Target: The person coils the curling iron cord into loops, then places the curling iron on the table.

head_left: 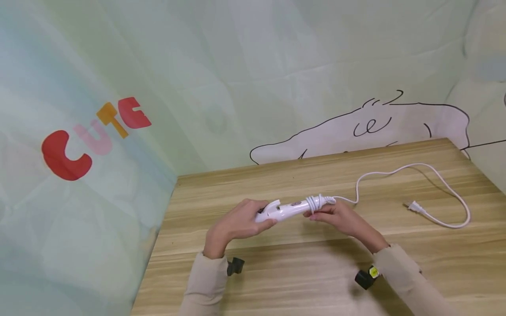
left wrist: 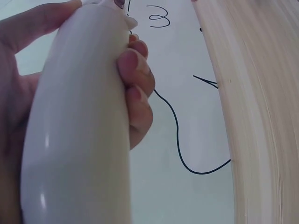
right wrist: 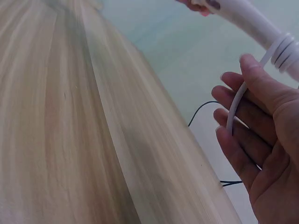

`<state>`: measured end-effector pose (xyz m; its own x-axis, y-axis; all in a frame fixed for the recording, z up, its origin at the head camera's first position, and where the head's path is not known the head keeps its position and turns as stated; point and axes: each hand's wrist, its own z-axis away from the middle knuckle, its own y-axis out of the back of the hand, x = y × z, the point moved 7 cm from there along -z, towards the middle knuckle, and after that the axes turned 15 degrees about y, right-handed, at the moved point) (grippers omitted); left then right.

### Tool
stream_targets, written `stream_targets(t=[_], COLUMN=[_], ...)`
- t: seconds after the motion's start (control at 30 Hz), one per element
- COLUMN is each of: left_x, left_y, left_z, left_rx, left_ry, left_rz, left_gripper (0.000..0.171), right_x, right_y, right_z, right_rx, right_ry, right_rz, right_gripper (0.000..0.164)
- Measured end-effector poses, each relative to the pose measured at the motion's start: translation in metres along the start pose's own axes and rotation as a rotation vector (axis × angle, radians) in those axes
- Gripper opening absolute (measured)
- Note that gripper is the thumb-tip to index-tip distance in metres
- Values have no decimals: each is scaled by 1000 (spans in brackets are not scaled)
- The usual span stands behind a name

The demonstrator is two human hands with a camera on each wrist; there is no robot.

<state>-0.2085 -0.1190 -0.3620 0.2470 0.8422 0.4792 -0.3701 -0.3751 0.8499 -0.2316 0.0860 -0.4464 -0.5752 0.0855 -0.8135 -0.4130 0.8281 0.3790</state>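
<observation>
A white curling iron (head_left: 290,211), with a raised lever and a small button on its handle, is held above the wooden table. My left hand (head_left: 243,219) grips its thick end, thumb on one side and fingers around the other. In the left wrist view the smooth white body (left wrist: 81,112) fills much of the picture. Several turns of white cord (right wrist: 237,100) wrap the handle's far end. There my right hand (head_left: 340,217) holds a strand of it between thumb and curled fingers, beside the wrapped turns.
Beyond my right hand the rest of the cord loops across the wooden table (head_left: 292,272) and ends in a two-pin plug (head_left: 415,206). A printed fabric backdrop (head_left: 237,87) stands along the table's back and left edges.
</observation>
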Motion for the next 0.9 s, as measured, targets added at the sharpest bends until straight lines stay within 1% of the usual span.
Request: stream_targets(t=[0.03,0.13,0.3,0.4,0.47,0.53,0.6,0.63,0.77,0.8,0.9], left_x=[0,2,3,5,6,7,9,9,14,16,19], left_y=[1,2,3,3,3,3,1,1,-3,-4,-7], left_z=[1,3,6,7,8,8,8,9,9,9,9], left_rx=[1,1,-4,-5,-3,0,4,7,24,28,41], left_ry=[-3,-10,-13,-23,-28,-30,-31,-33,-61,-71,-87], left_rz=[0,7,15,9,-1,-18,-42,-55,-124,-140,-179], left_gripper=[26,24,20,18,17,16,16,16,17,18,19], right_x=[2,7,12,11,7,2,-3,-4,-8,-10,-20], right_y=[1,4,14,21,24,26,27,28,34,37,43], right_z=[-1,-2,-4,-7,-11,-16,-22,-25,-34,-36,-41], right_rx=[3,9,25,-1,-44,-99,-152,-181,-272,-287,-303], right_ry=[-9,-48,-106,-68,-2,75,124,135,118,117,155], right_rz=[-8,37,169,250,298,340,387,404,517,545,649], right_gripper=[17,18,16,8,7,16,23,23,17,17,16])
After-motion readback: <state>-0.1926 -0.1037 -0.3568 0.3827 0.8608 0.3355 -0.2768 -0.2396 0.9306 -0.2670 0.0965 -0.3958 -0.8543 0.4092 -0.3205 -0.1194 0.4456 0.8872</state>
